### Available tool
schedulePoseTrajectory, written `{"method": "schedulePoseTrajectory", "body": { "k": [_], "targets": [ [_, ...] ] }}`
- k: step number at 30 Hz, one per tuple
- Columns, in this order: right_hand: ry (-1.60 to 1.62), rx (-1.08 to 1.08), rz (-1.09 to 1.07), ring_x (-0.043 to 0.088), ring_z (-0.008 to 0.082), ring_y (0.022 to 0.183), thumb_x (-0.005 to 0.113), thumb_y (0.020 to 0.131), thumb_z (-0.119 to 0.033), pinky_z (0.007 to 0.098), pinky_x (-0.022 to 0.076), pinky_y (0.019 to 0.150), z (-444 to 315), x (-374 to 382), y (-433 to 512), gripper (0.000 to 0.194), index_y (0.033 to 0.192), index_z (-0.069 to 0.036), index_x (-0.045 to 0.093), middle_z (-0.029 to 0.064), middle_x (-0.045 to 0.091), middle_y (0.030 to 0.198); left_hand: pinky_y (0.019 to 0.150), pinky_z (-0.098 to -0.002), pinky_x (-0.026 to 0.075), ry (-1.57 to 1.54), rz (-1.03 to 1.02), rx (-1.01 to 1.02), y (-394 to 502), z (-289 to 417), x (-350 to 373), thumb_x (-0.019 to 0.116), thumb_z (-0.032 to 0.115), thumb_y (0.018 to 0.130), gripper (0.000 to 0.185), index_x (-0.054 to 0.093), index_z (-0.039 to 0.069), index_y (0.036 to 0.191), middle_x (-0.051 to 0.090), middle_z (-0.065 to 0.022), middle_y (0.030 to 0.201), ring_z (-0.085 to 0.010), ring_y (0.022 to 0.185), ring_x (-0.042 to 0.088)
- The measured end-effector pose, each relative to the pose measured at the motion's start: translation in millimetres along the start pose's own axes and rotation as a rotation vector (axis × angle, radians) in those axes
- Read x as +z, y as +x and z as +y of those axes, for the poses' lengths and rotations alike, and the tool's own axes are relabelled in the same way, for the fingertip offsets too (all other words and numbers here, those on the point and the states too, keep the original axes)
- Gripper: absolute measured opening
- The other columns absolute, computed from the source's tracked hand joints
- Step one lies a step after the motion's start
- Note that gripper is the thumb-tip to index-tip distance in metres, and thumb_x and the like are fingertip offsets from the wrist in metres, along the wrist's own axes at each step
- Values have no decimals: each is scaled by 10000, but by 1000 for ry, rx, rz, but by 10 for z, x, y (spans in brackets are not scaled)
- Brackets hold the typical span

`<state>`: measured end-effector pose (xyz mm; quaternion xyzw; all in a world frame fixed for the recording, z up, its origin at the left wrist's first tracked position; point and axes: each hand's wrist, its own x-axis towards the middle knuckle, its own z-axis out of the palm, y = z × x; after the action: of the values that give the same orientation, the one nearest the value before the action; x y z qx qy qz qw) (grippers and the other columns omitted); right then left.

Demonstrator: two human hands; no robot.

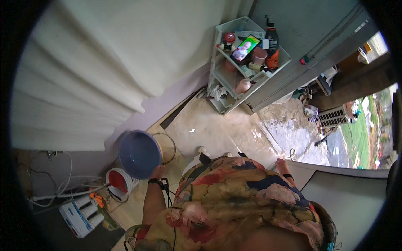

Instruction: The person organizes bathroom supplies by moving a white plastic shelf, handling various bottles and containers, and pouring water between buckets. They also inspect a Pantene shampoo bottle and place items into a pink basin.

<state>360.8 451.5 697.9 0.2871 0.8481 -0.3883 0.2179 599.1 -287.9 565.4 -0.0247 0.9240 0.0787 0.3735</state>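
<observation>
My left hand (158,172) hangs low, right at the rim of a blue plastic tub (138,155). Its fingers are partly hidden, so whether they grip the rim or only overlap it in view is unclear. My right hand (282,166) is down by my other side, near a looped white cord (292,153) at the doorway. Whether it holds that cord is too small to tell. Against the tub stands a white bucket with a red inside (118,182). A thin dark wire loop (172,146) curves out beside the tub.
Ahead in the corner stands a tiered plastic shelf (220,75) with a lit smartphone (245,48), a black-and-orange bottle (272,47) and cups. A pale curtain (94,78) hangs left. A water filter unit (81,216) sits lower left. The doorway sill (267,133) leads outside.
</observation>
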Motion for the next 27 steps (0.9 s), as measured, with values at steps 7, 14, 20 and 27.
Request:
{"method": "schedulePoseTrajectory", "body": {
  "k": [7, 14, 20, 27],
  "targets": [
    [-900, -439, -319, 599, 182, 900, 647, 846, -264, 325, 469, 823, -79, -231, 372, 310, 1084, -71, 602, 43, 628, 892, 787, -412, 466, -1403, -11, -652, -114, 311, -252, 491, 396, 930, 424, 553, 131, 1255, 589, -67, 1096, -247, 966, 553],
    [-1360, -1025, -252, 600, 258, 558, 668, 747, -130, 397, 486, 494, -386, -260, 205, 160, 753, -58, 525, 89, 569, 628, 709, -350, 462, -1294, -163, -560, -13, 258, -680, 501, 375, 905, 338, 540, 61, 1022, 512, -46, 892, -179, 802, 497],
    [-20, -13, 119, 532, 175, 451, 706, 760, -112, 342, 435, 404, -444, -212, 80, 253, 678, -28, 483, 105, 557, 575, 644, -344, 443, -1317, -151, -464, 170, 122, -782, 460, 342, 913, 278, 545, 103, 1028, 517, -30, 892, -192, 758, 507],
    [-357, -487, -55, 597, 296, 890, 643, 858, -222, 356, 480, 786, -36, -188, 157, 250, 951, 8, 618, 137, 633, 913, 634, -320, 423, -1257, -105, -402, 206, 38, -1071, 491, 391, 936, 303, 573, 109, 1010, 503, -15, 787, -145, 688, 471]
  ]
}}
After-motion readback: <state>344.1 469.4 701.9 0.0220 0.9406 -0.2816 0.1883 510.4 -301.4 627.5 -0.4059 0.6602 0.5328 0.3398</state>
